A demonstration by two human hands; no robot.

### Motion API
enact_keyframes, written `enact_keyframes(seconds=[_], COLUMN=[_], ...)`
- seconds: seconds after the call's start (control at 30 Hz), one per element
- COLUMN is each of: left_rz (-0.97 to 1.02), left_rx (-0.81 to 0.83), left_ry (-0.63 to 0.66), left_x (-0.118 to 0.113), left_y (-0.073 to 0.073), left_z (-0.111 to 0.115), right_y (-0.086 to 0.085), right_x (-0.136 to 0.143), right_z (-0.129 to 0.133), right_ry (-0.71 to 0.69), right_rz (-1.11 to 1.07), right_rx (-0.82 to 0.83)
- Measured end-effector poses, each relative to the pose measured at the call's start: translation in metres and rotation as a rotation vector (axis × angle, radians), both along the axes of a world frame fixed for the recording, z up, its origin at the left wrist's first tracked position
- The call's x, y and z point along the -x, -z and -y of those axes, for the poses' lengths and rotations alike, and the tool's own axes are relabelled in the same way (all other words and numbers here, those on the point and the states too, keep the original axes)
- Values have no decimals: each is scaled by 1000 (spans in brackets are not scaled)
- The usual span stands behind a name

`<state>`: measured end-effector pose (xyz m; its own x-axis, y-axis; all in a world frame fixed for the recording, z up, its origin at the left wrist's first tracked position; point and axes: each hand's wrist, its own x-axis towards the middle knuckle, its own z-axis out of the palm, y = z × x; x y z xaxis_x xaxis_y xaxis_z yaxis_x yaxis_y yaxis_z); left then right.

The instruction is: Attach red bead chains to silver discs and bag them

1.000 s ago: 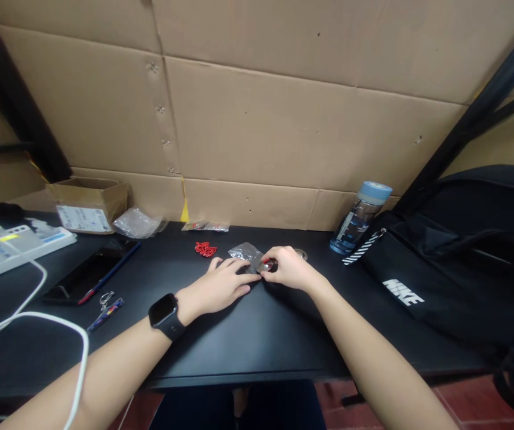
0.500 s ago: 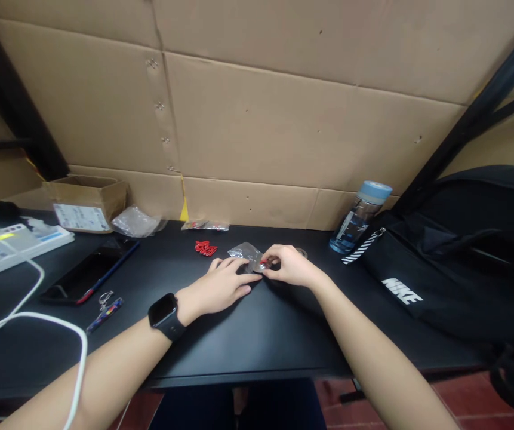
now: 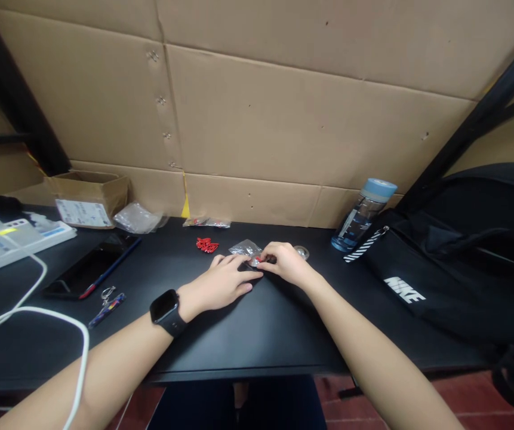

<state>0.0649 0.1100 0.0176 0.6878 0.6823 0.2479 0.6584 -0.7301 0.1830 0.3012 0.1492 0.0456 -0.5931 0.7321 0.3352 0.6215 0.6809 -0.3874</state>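
Observation:
My left hand point(image 3: 225, 283), with a black watch at the wrist, lies on the black table with its fingers spread. Its fingertips touch the near edge of a clear plastic bag point(image 3: 244, 248). My right hand point(image 3: 286, 263) pinches a small red piece point(image 3: 258, 260) at the bag's near side, close to my left fingers. A small shiny round thing beside the red piece is partly hidden by the fingers. A pile of red pieces point(image 3: 206, 245) lies left of the bag. Behind my right hand sits a clear round object point(image 3: 301, 252).
Along the back stand a cardboard box point(image 3: 87, 200), a plastic bag point(image 3: 138, 217), small packets point(image 3: 206, 223) and a bottle point(image 3: 364, 215). A phone point(image 3: 93, 266), keychain point(image 3: 107, 306), power strip point(image 3: 19, 245) and white cable point(image 3: 84, 352) are at left. A black backpack point(image 3: 454, 269) fills the right.
My right hand has shifted slightly left with the red piece, and more of the clear round object behind it shows. My left hand stays nearly in place. The view has shifted slightly.

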Motion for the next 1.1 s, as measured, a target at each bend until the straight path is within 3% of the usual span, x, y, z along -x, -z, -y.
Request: enact_keyframes(seconds=[0.23, 0.6, 0.83, 1.1], left_rz=[3, 16, -8, -12], left_rx=[2, 13, 54, 97], left_ry=[7, 11, 36, 73], left_x=[0, 2, 3, 4], left_y=[-1, 3, -4, -6], left_z=[0, -2, -1, 0], right_y=[0, 23, 18, 18], right_x=[-8, 12, -1, 9], right_z=[-3, -11, -12, -8], right_ry=[-70, 103, 9, 167], right_rz=[-48, -129, -195, 9], right_rx=[49, -72, 72, -134])
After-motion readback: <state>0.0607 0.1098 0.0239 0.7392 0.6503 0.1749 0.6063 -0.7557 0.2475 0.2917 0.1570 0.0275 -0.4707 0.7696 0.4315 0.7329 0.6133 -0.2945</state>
